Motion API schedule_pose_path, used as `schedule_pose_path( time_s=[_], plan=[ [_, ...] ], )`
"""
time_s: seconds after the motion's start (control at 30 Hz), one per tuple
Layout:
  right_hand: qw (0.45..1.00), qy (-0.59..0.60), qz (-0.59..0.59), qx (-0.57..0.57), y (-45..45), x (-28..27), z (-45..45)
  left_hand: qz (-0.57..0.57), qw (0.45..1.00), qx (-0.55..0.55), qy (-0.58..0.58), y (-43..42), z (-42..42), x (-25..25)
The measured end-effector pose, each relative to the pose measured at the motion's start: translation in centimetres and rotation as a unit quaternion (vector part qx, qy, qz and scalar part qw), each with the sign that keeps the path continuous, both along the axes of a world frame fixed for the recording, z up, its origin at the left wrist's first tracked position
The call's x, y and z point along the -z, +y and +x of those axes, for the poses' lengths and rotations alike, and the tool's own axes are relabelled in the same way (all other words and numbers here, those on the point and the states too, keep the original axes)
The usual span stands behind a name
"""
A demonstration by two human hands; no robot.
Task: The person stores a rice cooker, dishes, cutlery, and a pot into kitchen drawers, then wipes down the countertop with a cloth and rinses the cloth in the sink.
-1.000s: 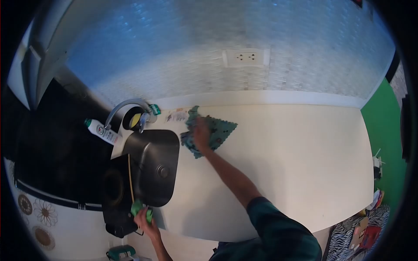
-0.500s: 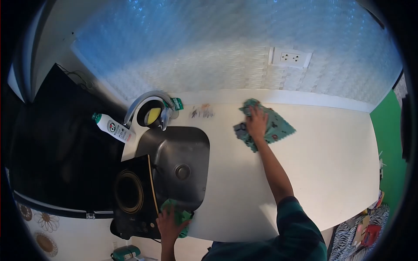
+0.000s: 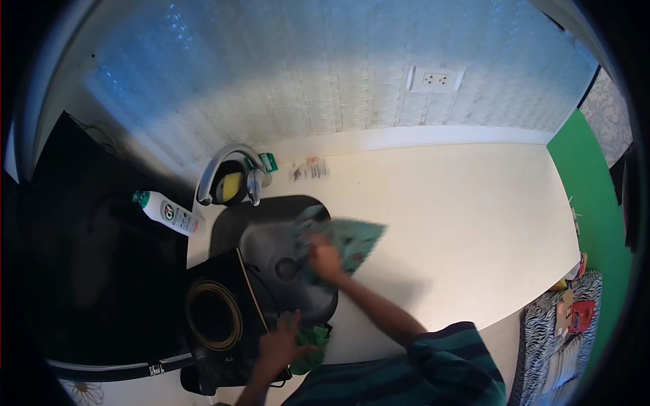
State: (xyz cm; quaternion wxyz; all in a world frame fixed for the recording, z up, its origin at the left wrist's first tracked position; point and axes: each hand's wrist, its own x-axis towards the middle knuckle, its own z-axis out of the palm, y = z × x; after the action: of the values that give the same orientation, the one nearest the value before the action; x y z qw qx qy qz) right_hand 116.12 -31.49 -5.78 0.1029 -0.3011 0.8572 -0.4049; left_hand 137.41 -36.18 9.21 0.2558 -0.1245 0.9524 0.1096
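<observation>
Over the right edge of the sink (image 3: 227,227), my right hand (image 3: 323,257) grips a teal patterned cloth (image 3: 359,237); hand and cloth are smeared by motion. One corner of the cloth spreads out over the white countertop (image 3: 460,223). My left hand (image 3: 279,350) is at the near side of the sink, by the right edge of a black cooktop (image 3: 223,358). Its fingers are apart, and a crumpled green cloth (image 3: 313,348) lies beside and partly behind them. Whether the fingers touch that cloth, I cannot tell.
Behind the sink are a curved faucet (image 3: 220,159), a dark bowl with a yellow sponge (image 3: 231,185) and a green packet (image 3: 268,162). A white Cif bottle (image 3: 169,213) lies to the left. A power outlet (image 3: 435,80) is on the wall.
My right hand has swept the teal cloth left and toward me, from the countertop to the sink. My left hand has lifted its fingers somewhat from the green cloth. The view has shifted slightly.
</observation>
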Motion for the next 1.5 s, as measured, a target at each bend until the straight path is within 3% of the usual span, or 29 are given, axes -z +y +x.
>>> schedule_pose_path(
  time_s=[0.03,0.07,0.1,0.17,0.2,0.27,0.3,0.33,0.4,0.43,0.5,0.53,0.57,0.6,0.63,0.67,0.77,0.8,0.87,1.03,1.13,1.27,1.3,1.37,1.4,1.5],
  plan=[
    [0.980,-0.158,-0.113,0.052,-2.4,0.4,1.6,-0.003,1.000,0.001,-0.017,-1.3,-1.5,-1.0],
    [0.919,-0.310,-0.223,0.099,-3.9,0.6,2.2,-0.007,0.999,0.003,-0.034,-2.9,-3.2,-2.0],
    [0.882,-0.359,-0.282,0.114,-3.6,0.0,1.8,-0.013,0.998,0.003,-0.053,-4.5,-5.1,-3.1],
    [0.791,-0.457,-0.384,0.137,0.1,-1.6,1.0,-0.056,0.986,-0.034,0.154,-7.6,-9.9,-3.5],
    [0.772,-0.473,-0.408,0.119,3.8,-4.2,-0.3,0.025,0.951,-0.061,0.302,-9.2,-13.6,-2.5],
    [0.755,-0.422,-0.469,0.178,11.5,-6.7,-2.6,0.166,0.893,-0.022,0.417,-11.7,-21.2,0.3],
    [0.769,-0.369,-0.482,0.199,16.3,-8.5,-3.1,0.218,0.882,-0.032,0.416,-13.3,-25.3,3.2],
    [0.772,-0.340,-0.472,0.257,20.8,-9.8,-3.4,0.233,0.870,-0.019,0.435,-14.5,-28.8,6.1],
    [0.761,-0.282,-0.478,0.335,29.1,-11.1,-2.4,0.157,0.886,-0.052,0.432,-15.0,-34.0,9.9],
    [0.776,-0.263,-0.451,0.355,32.8,-10.6,-1.8,0.136,0.896,-0.039,0.421,-14.8,-35.3,10.8],
    [0.824,-0.079,-0.239,0.507,37.9,-6.7,-1.7,0.091,0.916,-0.014,0.389,-14.5,-37.0,12.2],
    [0.822,0.071,0.013,0.566,40.4,-1.0,-1.1,0.062,0.922,-0.003,0.383,-14.5,-37.5,12.5],
    [0.745,0.242,0.255,0.567,43.0,2.6,-4.1,0.056,0.924,-0.007,0.378,-13.3,-38.4,13.2],
    [0.718,0.270,0.293,0.571,39.3,0.3,-4.6,0.038,0.932,-0.001,0.362,-13.8,-37.7,13.5],
    [0.748,0.282,0.259,0.542,36.6,0.4,-7.1,0.013,0.935,0.011,0.353,-14.9,-38.3,13.1],
    [0.776,0.293,0.227,0.510,34.4,1.1,-9.4,0.052,0.961,-0.031,0.271,-14.3,-38.3,10.8],
    [0.842,0.304,0.156,0.417,25.1,0.4,-11.9,0.049,0.944,-0.054,0.320,-13.9,-37.7,11.3],
    [0.870,0.294,0.119,0.376,22.2,-0.9,-13.0,0.075,0.935,-0.017,0.347,-14.2,-38.0,11.9],
    [0.906,0.297,0.079,0.292,16.5,-0.9,-14.9,0.125,0.924,-0.047,0.359,-14.1,-37.7,12.8],
    [0.908,0.273,-0.028,0.318,2.7,-1.8,-18.3,0.262,0.858,-0.090,0.433,-16.3,-37.2,13.3],
    [0.947,0.221,-0.084,0.219,-3.8,-1.4,-19.8,0.265,0.825,-0.099,0.488,-17.0,-35.7,8.5],
    [0.952,0.202,-0.213,0.088,-9.7,-1.3,-18.2,0.299,0.824,-0.113,0.468,-17.4,-35.4,4.1],
    [0.961,0.177,-0.211,0.028,-10.3,-1.1,-17.2,0.302,0.825,-0.119,0.463,-17.1,-35.8,4.0],
    [0.990,0.058,-0.045,-0.123,-9.7,-2.5,-14.5,0.304,0.825,-0.130,0.459,-16.8,-37.1,4.7],
    [0.972,-0.071,-0.083,-0.209,-8.4,-3.9,-13.2,0.273,0.831,-0.114,0.472,-17.1,-37.8,5.7],
    [0.937,-0.065,-0.246,-0.239,-4.8,-4.7,-12.2,0.260,0.852,-0.118,0.439,-17.6,-39.0,7.6]
  ],
)
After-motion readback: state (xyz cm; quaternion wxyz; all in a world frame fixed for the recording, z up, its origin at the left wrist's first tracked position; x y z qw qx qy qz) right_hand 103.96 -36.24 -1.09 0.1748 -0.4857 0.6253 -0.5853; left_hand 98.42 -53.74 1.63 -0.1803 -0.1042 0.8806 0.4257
